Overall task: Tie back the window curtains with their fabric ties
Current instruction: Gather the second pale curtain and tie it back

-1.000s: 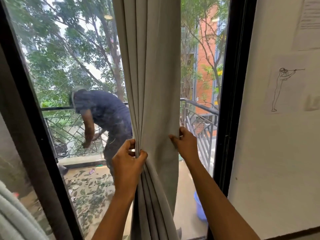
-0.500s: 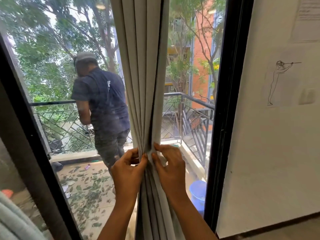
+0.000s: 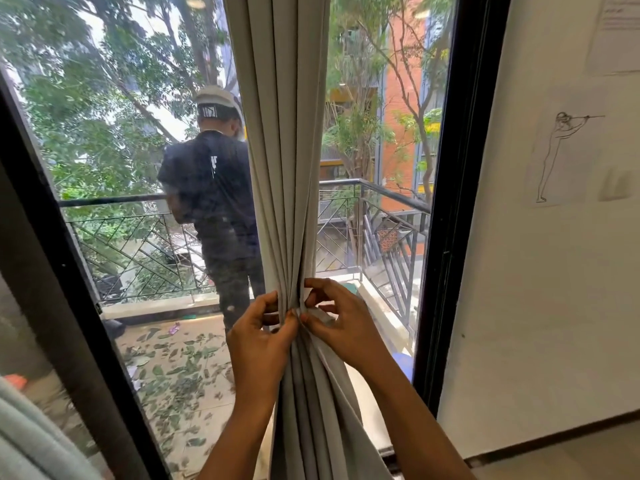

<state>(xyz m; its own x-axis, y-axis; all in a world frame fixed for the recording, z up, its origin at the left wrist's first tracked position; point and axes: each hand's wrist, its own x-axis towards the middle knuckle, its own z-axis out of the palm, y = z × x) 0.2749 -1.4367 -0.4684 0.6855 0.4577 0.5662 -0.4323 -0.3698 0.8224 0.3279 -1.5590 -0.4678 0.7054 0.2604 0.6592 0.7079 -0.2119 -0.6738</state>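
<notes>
The grey curtain (image 3: 287, 168) hung down the centre of the frame in front of the glass, its pleats drawn together into a narrow bunch at the lower middle, right between the two hands. The left hand (image 3: 258, 336) came up from the bottom of the frame and closed round the bunch from its left side, thumb in front and fingers curled behind the folds. The right hand (image 3: 341, 323) met it from the right side, thumb and forefinger pinching the front pleats just beside the left thumb, the other fingers bent. A pale strip (image 3: 320, 313) of fabric lay under the right hand's fingers; whether it was a tie or a fold of the curtain could not be told. Below the hands the cloth spread out again toward the bottom edge. The black window frame (image 3: 446, 202) stood to the right of the curtain, with a white wall (image 3: 554, 306) and a line drawing (image 3: 557, 157) at the far right. Beyond the glass, left of centre, a person (image 3: 214, 188) stood with back turned at a metal railing (image 3: 381, 188), with leaves (image 3: 173, 362) scattered on the balcony floor at lower left.
</notes>
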